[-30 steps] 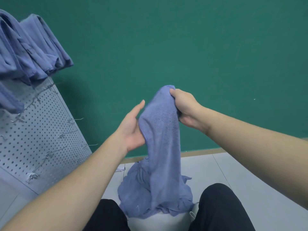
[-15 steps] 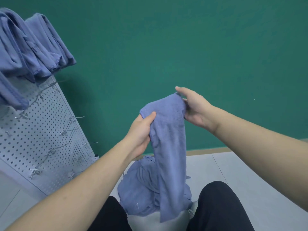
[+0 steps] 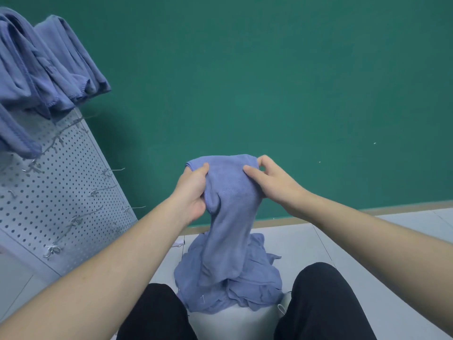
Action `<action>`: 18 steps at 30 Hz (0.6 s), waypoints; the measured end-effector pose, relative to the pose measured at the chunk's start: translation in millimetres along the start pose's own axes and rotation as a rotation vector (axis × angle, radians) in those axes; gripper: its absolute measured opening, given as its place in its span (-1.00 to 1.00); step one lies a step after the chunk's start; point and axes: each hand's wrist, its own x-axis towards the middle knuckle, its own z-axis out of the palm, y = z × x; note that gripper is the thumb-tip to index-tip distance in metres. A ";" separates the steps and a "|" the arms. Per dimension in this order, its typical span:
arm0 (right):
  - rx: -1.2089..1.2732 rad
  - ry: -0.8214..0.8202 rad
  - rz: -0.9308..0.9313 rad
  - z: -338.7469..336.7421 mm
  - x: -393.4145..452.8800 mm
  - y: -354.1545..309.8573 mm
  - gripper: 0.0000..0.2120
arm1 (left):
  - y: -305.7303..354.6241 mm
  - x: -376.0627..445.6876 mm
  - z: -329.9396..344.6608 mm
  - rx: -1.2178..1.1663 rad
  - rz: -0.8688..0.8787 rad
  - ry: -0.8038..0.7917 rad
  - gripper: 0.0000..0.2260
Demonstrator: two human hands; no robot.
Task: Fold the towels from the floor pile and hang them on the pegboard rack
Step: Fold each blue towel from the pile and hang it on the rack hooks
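While the green wall (image 3: pixel 269 82) fills the background, a perforated pegboard rack (image 3: pixel 61 192) leans at the left with folded blue towels (image 3: pixel 49 77) draped over its top. On the pale floor (image 3: pixel 355 241), between two dark-trousered knees, lies a pile of blue towels (image 3: pixel 257 283). Above it hangs one blue towel (image 3: pixel 230 217), its upper edge gripped by both hands: left hand (image 3: pixel 192 192) and right hand (image 3: pixel 272 182), each clamped on the cloth.

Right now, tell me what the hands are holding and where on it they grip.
Both hands hold one blue towel by its top edge: the left hand grips the left end, the right hand pinches the right end.
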 end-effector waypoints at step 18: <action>0.524 0.175 0.193 3.7 10.6 -18.2 -0.90 | -37.5 -28.5 -10.6 0.060 -0.035 -0.252 -0.76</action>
